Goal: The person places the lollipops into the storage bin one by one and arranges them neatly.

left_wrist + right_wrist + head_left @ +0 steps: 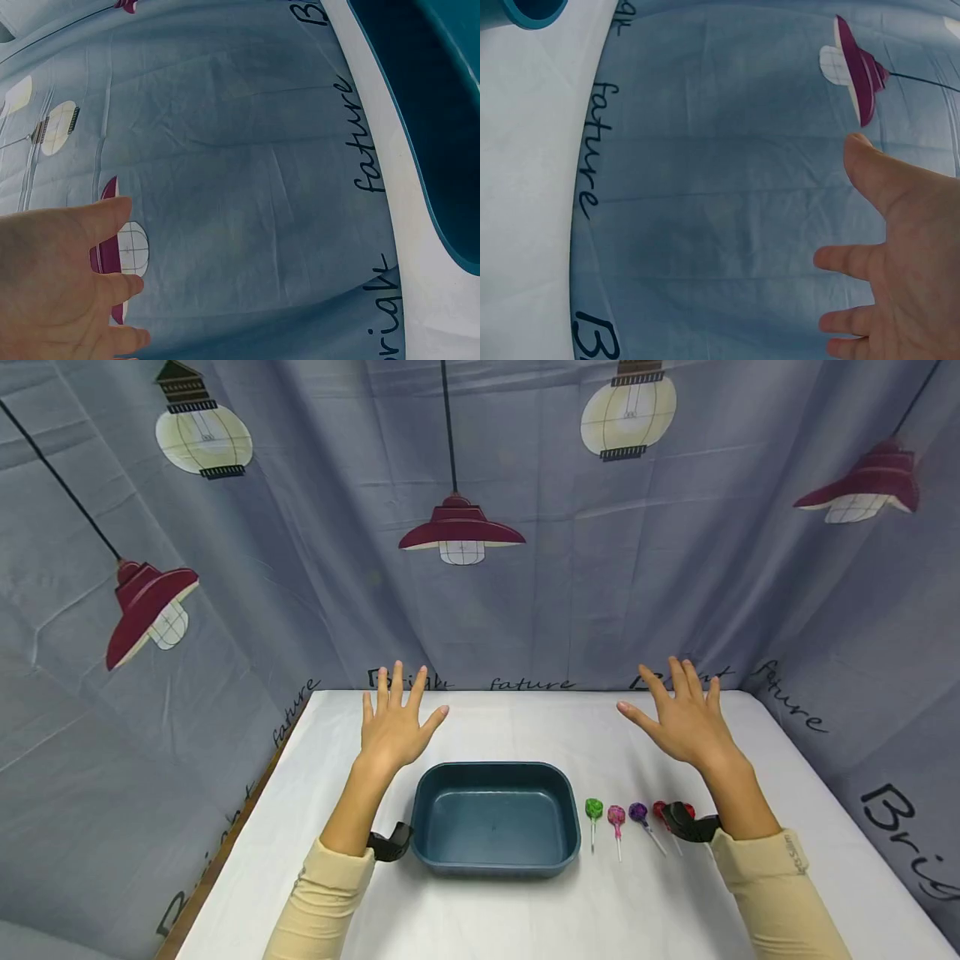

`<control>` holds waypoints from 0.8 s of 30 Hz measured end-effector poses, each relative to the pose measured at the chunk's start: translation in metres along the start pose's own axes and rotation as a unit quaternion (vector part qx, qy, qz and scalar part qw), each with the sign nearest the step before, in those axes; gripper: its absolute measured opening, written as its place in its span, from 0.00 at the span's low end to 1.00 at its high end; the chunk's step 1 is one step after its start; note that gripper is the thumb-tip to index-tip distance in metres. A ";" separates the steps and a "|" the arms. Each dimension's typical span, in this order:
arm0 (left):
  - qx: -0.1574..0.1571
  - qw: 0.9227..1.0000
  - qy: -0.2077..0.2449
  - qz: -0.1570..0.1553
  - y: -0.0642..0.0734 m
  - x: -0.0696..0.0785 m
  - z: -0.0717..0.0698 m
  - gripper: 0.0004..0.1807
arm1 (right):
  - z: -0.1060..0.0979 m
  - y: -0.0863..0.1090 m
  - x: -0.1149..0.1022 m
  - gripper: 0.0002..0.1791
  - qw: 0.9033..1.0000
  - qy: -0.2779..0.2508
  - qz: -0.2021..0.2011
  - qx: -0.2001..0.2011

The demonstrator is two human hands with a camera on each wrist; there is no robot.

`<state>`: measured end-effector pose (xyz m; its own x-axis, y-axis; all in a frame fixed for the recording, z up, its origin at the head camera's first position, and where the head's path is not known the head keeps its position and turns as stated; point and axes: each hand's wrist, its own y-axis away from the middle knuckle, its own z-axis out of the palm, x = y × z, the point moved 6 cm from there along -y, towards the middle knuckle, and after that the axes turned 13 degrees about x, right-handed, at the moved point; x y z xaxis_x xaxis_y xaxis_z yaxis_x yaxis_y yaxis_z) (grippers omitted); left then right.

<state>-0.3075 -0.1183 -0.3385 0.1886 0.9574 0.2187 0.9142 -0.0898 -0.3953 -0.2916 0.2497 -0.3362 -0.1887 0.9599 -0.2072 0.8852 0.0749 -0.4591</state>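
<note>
In the head view my left hand (392, 732) is raised with its fingers spread, holding nothing, up and left of a dark teal rectangular bin (495, 827). My right hand (690, 727) is likewise raised and spread, with nothing in it. Below it a row of lollipops lies on the white table: a green lollipop (593, 810), a pink lollipop (617, 816), a purple lollipop (638, 812) and a red lollipop (660, 809). Another red wrapper (689, 811) is partly hidden behind the black strap on my right wrist. Both wrist views show the spread fingers against the curtain.
The white table (480, 910) has a brown wooden edge (217, 864) at its left. A grey-blue curtain (525, 610) printed with lamps and lettering stands behind the table and along both sides. Black wrist cameras (390, 842) are strapped to both arms.
</note>
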 end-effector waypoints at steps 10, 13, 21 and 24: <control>0.103 0.993 0.051 -0.005 0.003 0.000 -0.014 0.35 | -0.010 0.010 0.001 0.40 0.999 -0.021 0.005 0.033; 0.151 0.986 0.069 -0.010 0.008 -0.005 -0.019 0.31 | -0.020 0.014 0.002 0.36 0.998 -0.033 0.005 0.059; 0.261 0.961 0.096 0.005 0.029 -0.015 -0.018 0.15 | -0.031 0.036 0.013 0.23 0.993 -0.064 0.008 0.096; 0.255 0.960 0.115 -0.002 0.038 -0.020 -0.009 0.13 | -0.029 0.049 0.022 0.18 0.991 -0.071 0.024 0.113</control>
<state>-0.2732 -0.1434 -0.3500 0.3140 0.8659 0.3894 0.6313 0.1159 -0.7668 -0.2401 0.2826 -0.3383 -0.2211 0.9117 -0.3462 0.7801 -0.0476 -0.6238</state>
